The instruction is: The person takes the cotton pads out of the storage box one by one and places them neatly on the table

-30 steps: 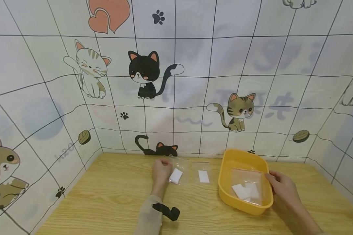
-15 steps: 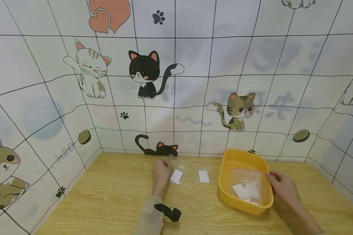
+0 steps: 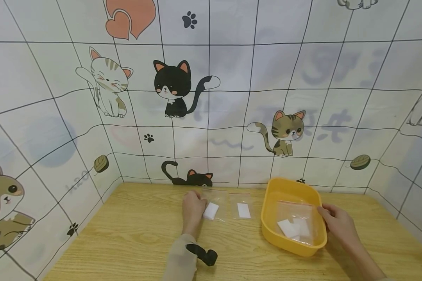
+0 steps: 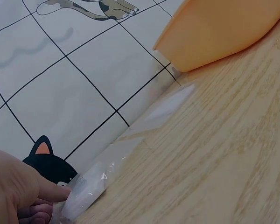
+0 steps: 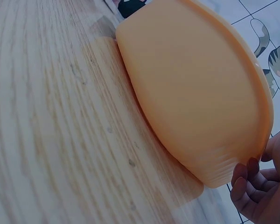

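Observation:
My left hand [image 3: 193, 205] pinches the left edge of a small clear zip-lock bag [image 3: 219, 200] with a white rectangular piece [image 3: 211, 211] inside. In the left wrist view the fingertips meet at that bag's edge, low over the table. A second zip-lock bag [image 3: 244, 200], holding a white piece too, lies flat just to its right. With my right hand [image 3: 339, 222] I hold the right rim of a yellow plastic basket [image 3: 281, 245], thumb over the rim and fingers against the outer wall. Inside lies a larger zip-lock bag [image 3: 283, 210] with several white pieces.
The wood-grain table [image 3: 133, 226] runs back to a wall covering [image 3: 228, 109] printed with cats and grid lines. The two small bags lie near the table's back edge, left of the basket. A black strap [image 3: 202, 253] crosses the left sleeve.
The small bag in my left hand has shifted very slightly, its upper edge settling lower. My right hand and the basket stay where they were.

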